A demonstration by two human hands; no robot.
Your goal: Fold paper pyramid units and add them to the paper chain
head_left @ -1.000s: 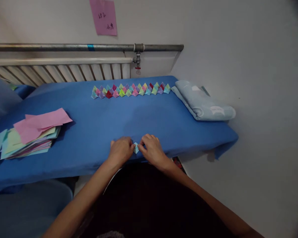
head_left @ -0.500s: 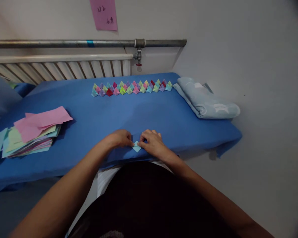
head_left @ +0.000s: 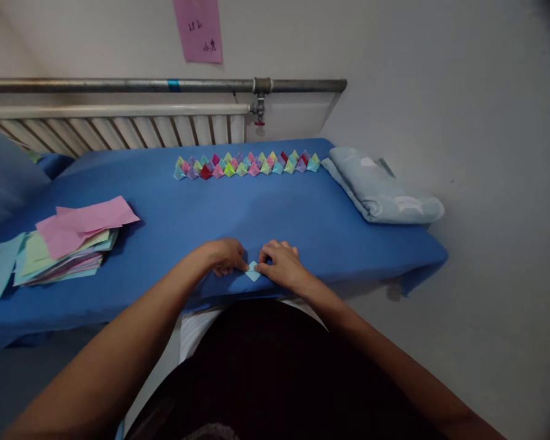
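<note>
Several sheets (head_left: 89, 221) are piled at nine o'clock from the light-blue folded paper (head_left: 253, 274), with colourful pieces (head_left: 253, 169) lined up at twelve. On the blue cloth (head_left: 174, 214), its left edge is pinched by the curled left hand (head_left: 227, 256), its right by the curled right hand (head_left: 282, 263); a blanket (head_left: 385, 192) is laid at two.

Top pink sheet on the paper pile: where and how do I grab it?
Probably the pointed right end of the pink sheet, coming from the right: it juts past the pile over the blue cloth, with shadow beneath. Thumb above, finger below should catch it without the sheets underneath.
</note>
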